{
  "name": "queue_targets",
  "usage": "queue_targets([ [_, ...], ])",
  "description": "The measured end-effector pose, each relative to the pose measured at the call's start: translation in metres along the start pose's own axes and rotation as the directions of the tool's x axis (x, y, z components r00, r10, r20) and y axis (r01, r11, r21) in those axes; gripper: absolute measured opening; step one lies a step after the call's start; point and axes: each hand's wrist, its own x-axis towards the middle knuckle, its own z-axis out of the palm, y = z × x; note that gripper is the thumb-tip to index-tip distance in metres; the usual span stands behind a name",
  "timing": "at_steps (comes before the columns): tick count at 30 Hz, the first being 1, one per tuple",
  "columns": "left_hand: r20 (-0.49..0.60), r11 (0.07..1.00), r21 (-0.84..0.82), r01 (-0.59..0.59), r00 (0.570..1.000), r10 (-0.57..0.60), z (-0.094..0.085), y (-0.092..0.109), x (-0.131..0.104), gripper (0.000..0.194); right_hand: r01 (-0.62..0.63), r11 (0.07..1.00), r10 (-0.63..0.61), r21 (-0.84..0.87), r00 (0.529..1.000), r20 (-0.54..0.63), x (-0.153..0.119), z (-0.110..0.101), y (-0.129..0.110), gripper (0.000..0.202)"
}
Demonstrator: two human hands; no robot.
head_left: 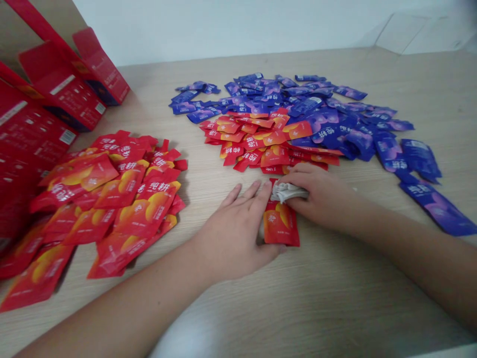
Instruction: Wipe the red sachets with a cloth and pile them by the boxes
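Note:
A red sachet (281, 223) with orange fruit artwork lies on the table between my hands. My left hand (236, 233) holds it at its left side, fingers reaching up along that edge and the thumb across the bottom edge. In my right hand (316, 194) is a crumpled white cloth (286, 191), pinched and pressed against the sachet's upper part. The cloth and fingers hide some of the sachet's top. Just beyond my hands is a smaller pile of red sachets (264, 141), touching a wide spread of blue-purple sachets (320, 119).
A big heap of red sachets (126, 189) covers the left of the wooden table (335, 308). Red cartons (59, 89) with raised flaps stand behind it at the left edge. A few purple sachets (436, 206) trail toward the right. A white wall (242, 30) closes off the back.

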Motion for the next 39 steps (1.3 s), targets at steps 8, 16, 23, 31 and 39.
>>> queue_targets([
  [8, -0.075, 0.998, -0.059, 0.035, 0.996, -0.039, -0.001, -0.001, -0.001, 0.086, -0.007, 1.000, 0.008, 0.011, 0.998, -0.062, -0.003, 0.002, 0.003, 0.022],
  [16, -0.074, 0.986, 0.055, 0.155, 0.986, -0.151, 0.006, 0.001, 0.002, 0.112, 0.352, 0.914, -0.333, 0.200, 0.935, -0.121, -0.014, -0.014, -0.016, 0.030],
  [23, 0.027, 0.982, 0.100, 0.160, 0.986, -0.163, -0.001, 0.002, 0.004, 0.108, 0.166, 0.945, -0.226, 0.282, 0.955, 0.195, -0.009, -0.012, -0.034, 0.028],
  [31, 0.025, 0.978, 0.114, 0.173, 0.984, -0.177, 0.002, 0.003, 0.002, 0.110, 0.037, 0.997, -0.034, 0.067, 0.998, -0.048, 0.009, -0.002, 0.018, 0.024],
  [39, 0.004, 0.953, 0.033, -0.302, 0.953, 0.302, 0.002, 0.001, -0.005, 0.082, -0.021, 0.999, 0.032, 0.047, 0.972, -0.232, 0.004, -0.007, 0.018, 0.019],
])
